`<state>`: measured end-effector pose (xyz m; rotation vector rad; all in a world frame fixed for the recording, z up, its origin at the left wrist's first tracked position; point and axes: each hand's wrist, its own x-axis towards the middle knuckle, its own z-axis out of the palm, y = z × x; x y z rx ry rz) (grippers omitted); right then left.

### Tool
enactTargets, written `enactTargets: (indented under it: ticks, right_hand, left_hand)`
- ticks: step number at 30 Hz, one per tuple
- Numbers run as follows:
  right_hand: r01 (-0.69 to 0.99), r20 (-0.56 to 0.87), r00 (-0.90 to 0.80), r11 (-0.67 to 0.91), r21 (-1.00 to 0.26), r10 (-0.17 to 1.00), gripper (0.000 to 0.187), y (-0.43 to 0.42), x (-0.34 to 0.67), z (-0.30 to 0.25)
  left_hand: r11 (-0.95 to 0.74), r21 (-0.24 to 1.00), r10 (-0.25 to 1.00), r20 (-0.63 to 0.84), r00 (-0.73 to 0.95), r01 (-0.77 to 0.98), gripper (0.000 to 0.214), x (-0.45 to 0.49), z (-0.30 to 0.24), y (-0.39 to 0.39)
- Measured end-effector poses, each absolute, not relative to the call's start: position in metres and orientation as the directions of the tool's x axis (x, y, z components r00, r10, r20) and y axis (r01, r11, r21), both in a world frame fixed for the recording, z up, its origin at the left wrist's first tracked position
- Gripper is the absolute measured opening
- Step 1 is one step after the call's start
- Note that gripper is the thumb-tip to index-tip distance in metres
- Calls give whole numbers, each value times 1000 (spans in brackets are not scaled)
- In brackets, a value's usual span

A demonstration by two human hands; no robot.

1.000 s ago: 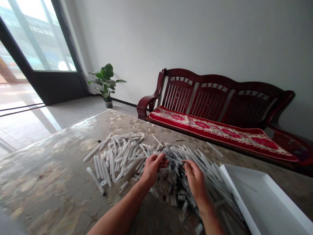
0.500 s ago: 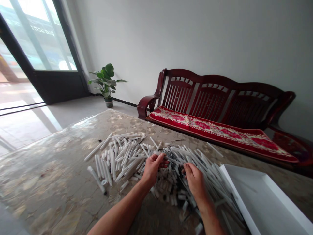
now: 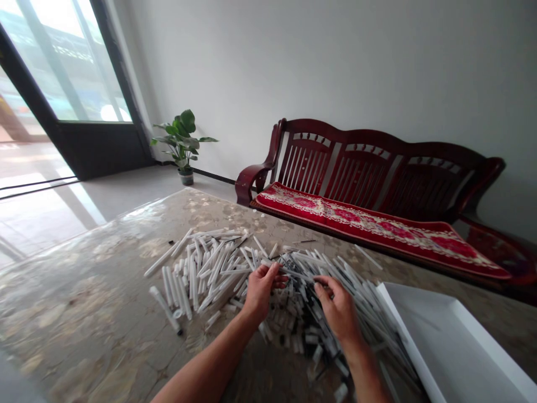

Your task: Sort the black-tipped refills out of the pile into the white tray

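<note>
My left hand (image 3: 260, 285) is closed in a pinch on a slim whitish pen-like tube (image 3: 300, 275), which points right toward my other hand. My right hand (image 3: 335, 305) has its thumb and fingers closed at the tube's right end; its fingertips partly hide that end. Left of my hands lies a pile of white tubes (image 3: 213, 266). Under and between my hands is a heap of small white and dark parts (image 3: 289, 319), too jumbled to tell apart. More long, thin, pale tubes (image 3: 352, 280) lie beyond and right of my right hand.
A white open box (image 3: 457, 341) stands at the right on the patterned tabletop (image 3: 92, 302). One tube with a dark end (image 3: 165, 310) lies apart at the left. Beyond the table are a wooden bench (image 3: 356, 162) with a red cover and a potted plant (image 3: 184, 145).
My right hand has shifted slightly up and its fingers have come to the tube's right end. My left hand stays nearly in place with the tube.
</note>
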<state>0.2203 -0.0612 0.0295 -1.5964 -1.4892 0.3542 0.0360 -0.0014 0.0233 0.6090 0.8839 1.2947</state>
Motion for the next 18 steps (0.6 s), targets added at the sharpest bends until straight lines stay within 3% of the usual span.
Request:
enactTargets:
  ticks: [8, 18]
  right_hand:
    - [600, 335, 303, 94, -794, 892, 33, -59, 220, 31]
    - [628, 333, 555, -121, -768, 762, 41, -63, 280, 34]
  left_hand:
    - [192, 824, 980, -194, 53, -533, 49, 35, 22, -2]
    - [58, 760, 968, -202, -150, -648, 50, 35, 24, -1]
